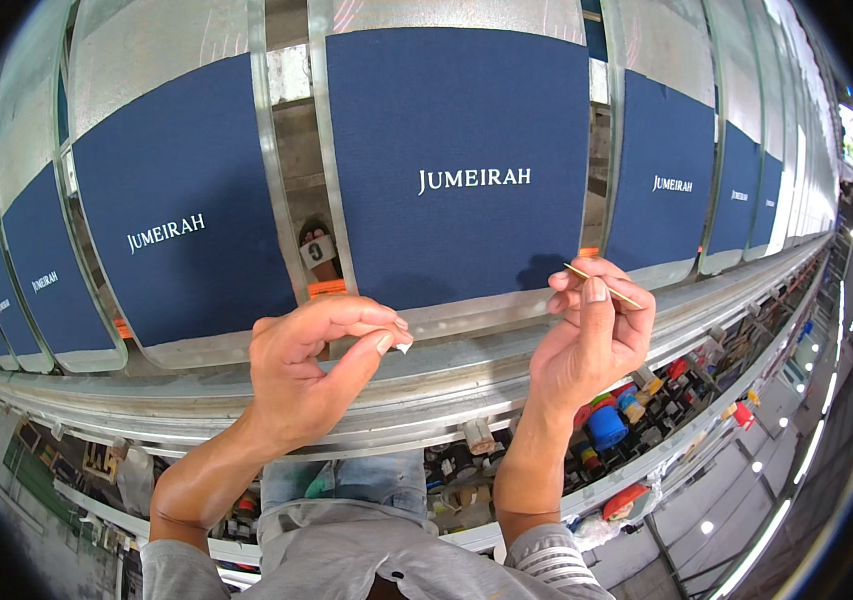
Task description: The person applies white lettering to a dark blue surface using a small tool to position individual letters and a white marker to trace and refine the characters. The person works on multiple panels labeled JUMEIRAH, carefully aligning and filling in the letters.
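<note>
At the left of the desk (197, 385), a row of narrow-looking blue panels recedes toward the far-left end, each on a grey plate. Next in line, the left blue panel (182, 200) lies flat, with white lettering; an orange piece (123, 330) sits at its lower left. In the gap to its right, a foot in a sandal (317, 250) is visible. The left hand (299, 365) is positioned above the near edge of the desk, in front of this gap; its grip is narrow, with thumb and forefinger pinching a small white scrap (406, 348). The central blue panel (457, 130) lies flat between the gaps, also lettered in white. The right hand (587, 340) is positioned over the near right corner of this panel's plate; its grip holds a thin stick (625, 298), slanted down to the right between thumb and fingers. Below the near edge of the desk, a blue container (607, 427) stands among assorted containers. Farther right, the right blue panel (669, 150) lies flat on its plate.
</note>
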### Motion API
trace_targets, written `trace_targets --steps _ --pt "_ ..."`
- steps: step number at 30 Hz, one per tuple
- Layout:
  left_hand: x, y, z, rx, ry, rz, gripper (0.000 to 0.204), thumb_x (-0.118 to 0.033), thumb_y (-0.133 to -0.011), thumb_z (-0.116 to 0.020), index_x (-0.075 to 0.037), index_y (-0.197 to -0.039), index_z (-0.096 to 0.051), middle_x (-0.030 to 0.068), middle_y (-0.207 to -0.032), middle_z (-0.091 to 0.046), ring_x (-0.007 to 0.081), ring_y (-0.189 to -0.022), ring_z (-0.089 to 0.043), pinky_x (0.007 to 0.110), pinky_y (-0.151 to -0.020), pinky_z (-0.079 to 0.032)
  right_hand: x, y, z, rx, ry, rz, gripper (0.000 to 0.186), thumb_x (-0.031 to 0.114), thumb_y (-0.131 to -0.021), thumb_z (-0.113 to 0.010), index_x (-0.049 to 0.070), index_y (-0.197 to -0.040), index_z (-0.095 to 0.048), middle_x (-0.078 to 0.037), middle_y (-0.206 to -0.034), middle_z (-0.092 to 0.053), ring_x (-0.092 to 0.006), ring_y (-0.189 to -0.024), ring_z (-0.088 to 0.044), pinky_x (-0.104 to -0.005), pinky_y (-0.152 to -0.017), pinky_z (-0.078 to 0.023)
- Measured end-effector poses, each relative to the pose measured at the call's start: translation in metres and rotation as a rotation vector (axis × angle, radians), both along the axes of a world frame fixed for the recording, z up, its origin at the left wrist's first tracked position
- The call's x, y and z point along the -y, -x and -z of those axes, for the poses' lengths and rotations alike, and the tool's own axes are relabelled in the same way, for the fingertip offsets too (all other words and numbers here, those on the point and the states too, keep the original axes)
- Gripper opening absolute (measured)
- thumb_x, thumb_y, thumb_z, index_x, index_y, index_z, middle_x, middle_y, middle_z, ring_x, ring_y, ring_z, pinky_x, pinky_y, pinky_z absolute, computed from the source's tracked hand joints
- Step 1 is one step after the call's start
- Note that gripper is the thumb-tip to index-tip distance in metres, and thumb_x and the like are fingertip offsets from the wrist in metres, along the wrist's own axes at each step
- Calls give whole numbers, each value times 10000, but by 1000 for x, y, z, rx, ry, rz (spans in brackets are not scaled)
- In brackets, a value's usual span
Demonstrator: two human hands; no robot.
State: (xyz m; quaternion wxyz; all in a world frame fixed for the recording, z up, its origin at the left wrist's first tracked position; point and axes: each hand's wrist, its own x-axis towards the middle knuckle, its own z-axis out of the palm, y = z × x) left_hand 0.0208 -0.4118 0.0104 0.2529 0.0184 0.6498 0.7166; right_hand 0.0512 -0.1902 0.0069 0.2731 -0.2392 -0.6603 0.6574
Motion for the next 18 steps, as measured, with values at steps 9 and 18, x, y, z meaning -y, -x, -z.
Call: trace_targets --steps 9,18 --pt "1 2 -3 29 36 12 165 124 -852 -562 48 -978 -637 152 -884 -707 187 -854 -693 291 -747 -567 2 1 0 19 27 -17 89 -75 -892 -559 -22 -954 -523 -217 -935 -659 -209 -671 -657 -241 -518 -504" --pt "0 1 0 2 -15 3 171 130 -851 -561 55 -988 -629 170 -920 -698 200 -862 -697 303 -746 -580 2 1 -1 38 19 -25 83 -71 -894 -551 -19 -948 -517 -212 -931 -660 -201 -672 -655 -237 -513 -498"
